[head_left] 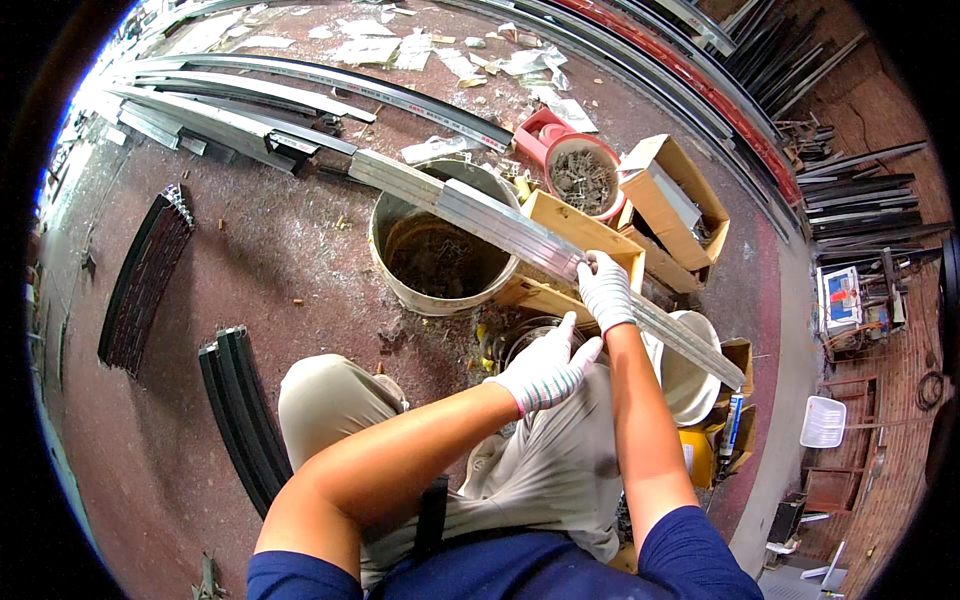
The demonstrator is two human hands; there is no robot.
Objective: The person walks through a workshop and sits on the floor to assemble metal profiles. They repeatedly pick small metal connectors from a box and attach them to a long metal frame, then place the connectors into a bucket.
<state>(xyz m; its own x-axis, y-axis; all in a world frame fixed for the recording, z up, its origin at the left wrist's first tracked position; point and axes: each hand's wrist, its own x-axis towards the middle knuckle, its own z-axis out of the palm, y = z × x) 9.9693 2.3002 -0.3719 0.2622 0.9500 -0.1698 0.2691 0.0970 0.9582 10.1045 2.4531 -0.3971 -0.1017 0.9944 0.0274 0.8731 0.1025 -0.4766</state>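
A long silvery metal profile [505, 225] slants from the upper left down to the right, passing over the rim of a dirty round bucket [433, 300]. My right hand [607, 292], in a white knitted glove, is closed around the profile right of its middle. Below it, over my knee, my gloved left hand [545, 374] has its fingers stretched out and apart, with nothing seen in it. Behind and under the profile sits a wooden box [572, 222]. Dark residue lies inside the bucket.
A red container [580, 150] full of small metal pieces stands by an open cardboard box [675, 200]. Long profiles [270, 140] lie at the far left. Bundles of dark strips [148, 280] rest on the reddish floor. A white tub [690, 385] is at my right.
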